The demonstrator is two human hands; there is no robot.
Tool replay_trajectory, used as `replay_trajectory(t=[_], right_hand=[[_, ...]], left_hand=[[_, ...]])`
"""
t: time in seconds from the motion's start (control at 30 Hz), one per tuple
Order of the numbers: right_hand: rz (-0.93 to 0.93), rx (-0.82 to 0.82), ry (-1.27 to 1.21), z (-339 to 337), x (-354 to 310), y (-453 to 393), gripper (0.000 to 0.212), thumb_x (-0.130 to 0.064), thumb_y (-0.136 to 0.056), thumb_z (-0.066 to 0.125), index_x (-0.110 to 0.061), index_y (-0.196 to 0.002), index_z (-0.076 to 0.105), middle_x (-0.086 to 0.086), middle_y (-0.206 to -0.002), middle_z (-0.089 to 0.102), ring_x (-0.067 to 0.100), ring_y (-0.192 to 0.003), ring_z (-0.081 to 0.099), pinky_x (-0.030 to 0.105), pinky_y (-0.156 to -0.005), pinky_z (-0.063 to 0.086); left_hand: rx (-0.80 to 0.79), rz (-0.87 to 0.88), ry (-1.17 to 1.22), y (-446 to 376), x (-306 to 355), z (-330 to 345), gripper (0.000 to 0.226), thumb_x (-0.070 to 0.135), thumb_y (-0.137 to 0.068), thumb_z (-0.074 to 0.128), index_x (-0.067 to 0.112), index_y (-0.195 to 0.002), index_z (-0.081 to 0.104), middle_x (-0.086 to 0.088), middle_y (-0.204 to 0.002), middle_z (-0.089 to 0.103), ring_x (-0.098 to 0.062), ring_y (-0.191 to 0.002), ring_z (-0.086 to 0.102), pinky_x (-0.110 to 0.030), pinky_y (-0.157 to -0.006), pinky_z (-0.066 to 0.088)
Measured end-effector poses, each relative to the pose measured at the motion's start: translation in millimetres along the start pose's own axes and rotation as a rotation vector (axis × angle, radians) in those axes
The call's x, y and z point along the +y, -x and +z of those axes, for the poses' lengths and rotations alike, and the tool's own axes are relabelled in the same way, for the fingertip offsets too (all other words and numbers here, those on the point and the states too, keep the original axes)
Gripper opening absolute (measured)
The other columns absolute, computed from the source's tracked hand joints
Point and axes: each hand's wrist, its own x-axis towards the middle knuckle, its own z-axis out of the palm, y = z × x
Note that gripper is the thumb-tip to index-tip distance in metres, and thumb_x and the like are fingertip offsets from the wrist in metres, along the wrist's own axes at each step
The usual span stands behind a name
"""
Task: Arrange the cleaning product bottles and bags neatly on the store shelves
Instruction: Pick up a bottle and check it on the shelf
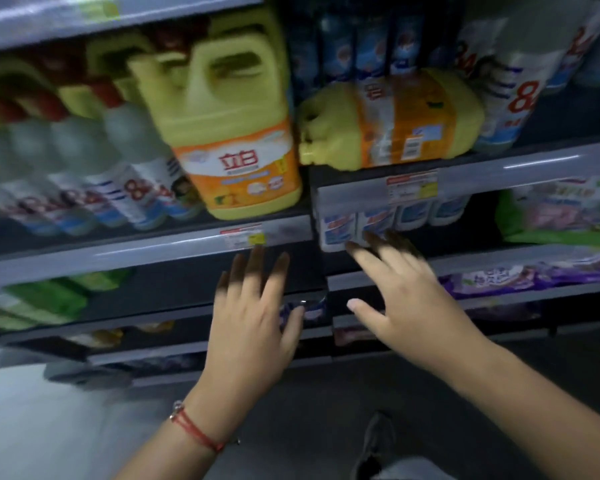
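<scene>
So the big yellow jug (238, 133) with the orange label stands upright at the right end of the left shelf (146, 249), and a second yellow jug (392, 121) lies on its side just beside it on the right shelf (499, 171), cap end pointing left. White bottles (94, 174) with red caps line up to the left of the upright one. Below the tipped jug there's a row of small blue-and-white bottles (340, 226), plus a green bag (561, 216) further right. Both hands are out in front holding nothing: left hand (253, 320) fingers spread flat, right hand (406, 292) fingers splayed, tips near the small bottles. Red string bracelet (194, 429) on the left wrist. Pretty blurry overall.
</scene>
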Motion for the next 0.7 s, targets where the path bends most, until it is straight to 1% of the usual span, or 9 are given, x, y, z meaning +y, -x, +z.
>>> replay_trajectory(t=[0.1,0.2,0.27,0.37,0.5,0.63,0.7], right_hand=[[-0.019,-0.062,0.066,16,-55,-1,0.078,-0.048,-0.101,0.050,-0.035,-0.160,0.001,-0.004,-0.168,0.004,0.023,-0.155,0.000,0.035,-0.124,-0.003],[-0.052,-0.115,0.139,38,-111,-4,0.083,-0.051,-0.102,0.046,-0.035,-0.158,-0.012,-0.004,-0.168,-0.013,0.026,-0.155,-0.010,0.037,-0.123,-0.009],[-0.097,-0.123,0.158,57,-148,-8,0.087,-0.052,-0.101,0.047,-0.034,-0.158,-0.016,-0.004,-0.167,-0.020,0.025,-0.154,-0.016,0.039,-0.123,-0.011],[-0.150,-0.127,0.159,80,-199,-14,0.090,-0.053,-0.100,0.049,-0.035,-0.158,-0.016,-0.004,-0.166,-0.024,0.023,-0.153,-0.021,0.040,-0.124,-0.011],[-0.198,-0.120,0.158,100,-254,-26,0.090,-0.056,-0.099,0.048,-0.035,-0.158,-0.017,-0.004,-0.165,-0.027,0.022,-0.153,-0.024,0.040,-0.125,-0.010],[-0.219,-0.125,0.109,113,-294,-43,0.091,-0.055,-0.098,0.051,-0.036,-0.158,-0.015,-0.006,-0.166,-0.025,0.019,-0.152,-0.024,0.038,-0.124,-0.011],[-0.227,-0.125,0.092,116,-308,-54,0.090,-0.054,-0.098,0.052,-0.036,-0.158,-0.014,-0.006,-0.166,-0.022,0.019,-0.153,-0.021,0.038,-0.124,-0.011]], left_hand=[[0.011,-0.085,0.015,37,-55,-11,0.069,0.046,-0.091,0.058,0.016,-0.152,0.041,-0.019,-0.154,0.040,-0.044,-0.139,0.040,-0.056,-0.110,0.038],[0.005,-0.198,0.004,77,-112,-22,0.070,0.047,-0.088,0.055,0.017,-0.150,0.045,-0.020,-0.153,0.043,-0.044,-0.138,0.043,-0.057,-0.110,0.042],[0.002,-0.242,-0.006,101,-146,-29,0.071,0.048,-0.087,0.056,0.016,-0.150,0.046,-0.021,-0.154,0.043,-0.044,-0.138,0.043,-0.058,-0.108,0.043],[0.019,-0.278,-0.007,125,-187,-41,0.071,0.047,-0.088,0.059,0.016,-0.150,0.046,-0.022,-0.154,0.043,-0.045,-0.138,0.044,-0.058,-0.107,0.043],[0.057,-0.326,0.000,143,-232,-57,0.076,0.044,-0.086,0.072,0.018,-0.151,0.044,-0.020,-0.155,0.042,-0.043,-0.139,0.044,-0.055,-0.108,0.042],[0.101,-0.327,-0.002,146,-267,-66,0.074,0.044,-0.087,0.071,0.018,-0.151,0.044,-0.020,-0.155,0.042,-0.043,-0.139,0.044,-0.055,-0.108,0.043],[0.117,-0.318,-0.003,139,-282,-65,0.075,0.044,-0.085,0.073,0.018,-0.150,0.046,-0.021,-0.153,0.044,-0.044,-0.137,0.046,-0.057,-0.107,0.043]])
